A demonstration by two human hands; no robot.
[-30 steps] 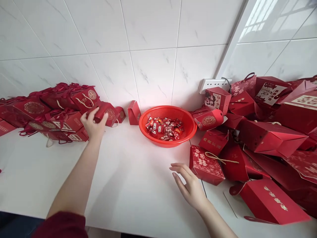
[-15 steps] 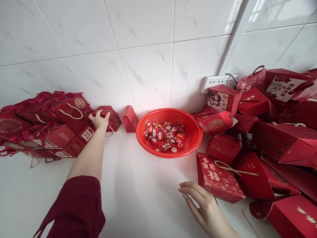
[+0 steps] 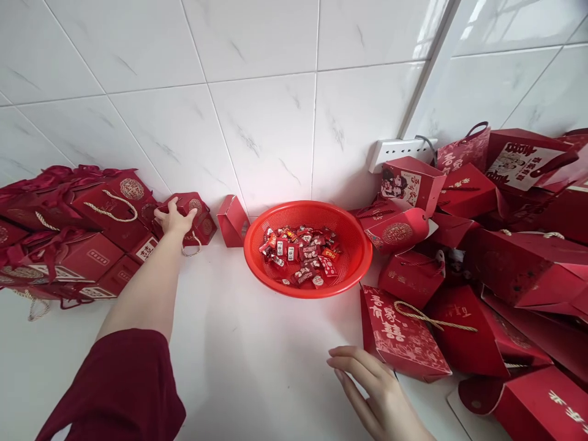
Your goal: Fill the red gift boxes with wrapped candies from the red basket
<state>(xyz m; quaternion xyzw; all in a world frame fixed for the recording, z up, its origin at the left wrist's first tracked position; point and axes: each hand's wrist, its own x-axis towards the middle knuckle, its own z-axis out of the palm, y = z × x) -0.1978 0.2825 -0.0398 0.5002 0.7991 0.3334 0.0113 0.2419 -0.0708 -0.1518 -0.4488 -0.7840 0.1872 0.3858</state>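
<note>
My left hand [image 3: 173, 219] is on a dark red box [image 3: 198, 214] with a gold print and a rope handle, at the right end of the stacked boxes on the left; its fingers are spread over the box. Low in the view, my right hand [image 3: 370, 389] hovers over the white surface, fingers apart and holding nothing. It is nearest to a red box with white lettering [image 3: 404, 334]. Between the hands and farther back, a red plastic basket [image 3: 257, 269] holds many wrapped candies [image 3: 305, 254]. A small upright red box [image 3: 233, 220] stands left of the basket.
Stacked red boxes with ribbons [image 3: 82, 245] fill the far left. A large heap of red gift boxes [image 3: 519, 263] covers the right side. A white power strip [image 3: 390, 153] sits by the tiled wall [image 3: 266, 135], with a grey cable at its right end.
The view has turned slightly, so the boxes and basket appear shifted left. My left hand stays at the same box, and my right hand remains open in nearly the same pose.
</note>
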